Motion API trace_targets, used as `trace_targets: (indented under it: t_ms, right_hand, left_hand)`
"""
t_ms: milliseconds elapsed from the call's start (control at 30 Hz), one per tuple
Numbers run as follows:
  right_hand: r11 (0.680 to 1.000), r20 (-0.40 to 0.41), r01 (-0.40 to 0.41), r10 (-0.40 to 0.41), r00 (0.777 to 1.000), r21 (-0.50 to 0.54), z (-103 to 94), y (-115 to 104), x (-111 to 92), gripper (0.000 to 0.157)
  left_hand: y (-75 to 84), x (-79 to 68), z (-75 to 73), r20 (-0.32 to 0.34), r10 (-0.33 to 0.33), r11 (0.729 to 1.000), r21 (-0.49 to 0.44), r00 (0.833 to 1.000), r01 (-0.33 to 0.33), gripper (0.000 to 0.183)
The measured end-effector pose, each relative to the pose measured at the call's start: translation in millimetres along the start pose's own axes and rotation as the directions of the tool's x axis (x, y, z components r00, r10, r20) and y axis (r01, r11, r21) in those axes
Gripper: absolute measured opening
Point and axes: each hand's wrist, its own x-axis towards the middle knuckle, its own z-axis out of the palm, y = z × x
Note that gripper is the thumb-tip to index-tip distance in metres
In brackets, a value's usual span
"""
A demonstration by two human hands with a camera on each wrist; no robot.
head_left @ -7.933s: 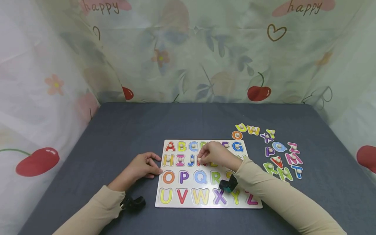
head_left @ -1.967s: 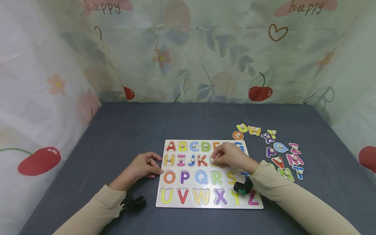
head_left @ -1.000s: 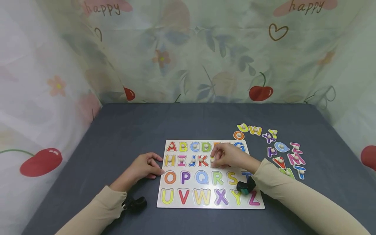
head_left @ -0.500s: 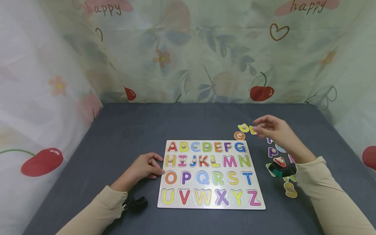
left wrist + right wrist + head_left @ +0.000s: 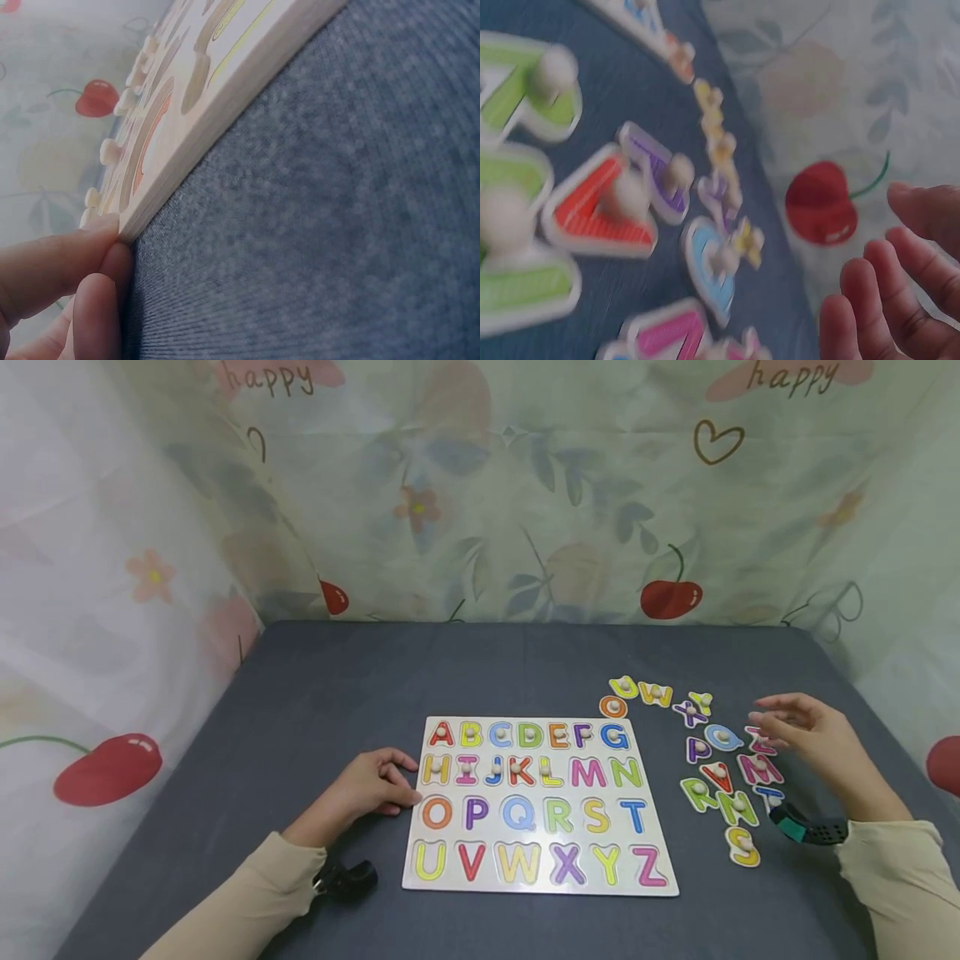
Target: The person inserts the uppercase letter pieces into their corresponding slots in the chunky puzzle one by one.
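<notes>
Head view: at letter board with left hand, near loose pieces with right hand

At left, touching board's edge with thumb and bent fingers; if pinching, cannot tell from left wrist view. In middle, with board flat on dark cloth, fitted with knobbed pieces A to L. At right, near pink Z piece, holding nothing, with fingers loosely curved and apart from thumb.

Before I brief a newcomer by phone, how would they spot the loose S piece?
Find the white letter board, then the loose pieces mostly to its right. The S piece lies at their near end, just past the green N; unlike its neighbours, it is yellow.
</notes>
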Motion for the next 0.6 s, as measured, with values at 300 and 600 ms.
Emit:
trace_targets:
  t_ms: [300,600]
  right_hand:
    - [0.978,0.188,-0.121,0.153,0.970,-0.173,-9.9,37,-8,0.065]
    - [0.982,0.226,-0.084,0.122,0.967,-0.172,-4.7,46,-11,0.057]
  left_hand:
    - [0.7,-1.8,-0.3,0.005,0.010,1.000,-0.003,1.000,-0.010,0.046]
    - [0.2,-0.1,1.0,-0.009,-0.008,1.000,0.001,1.000,0.008,0.046]
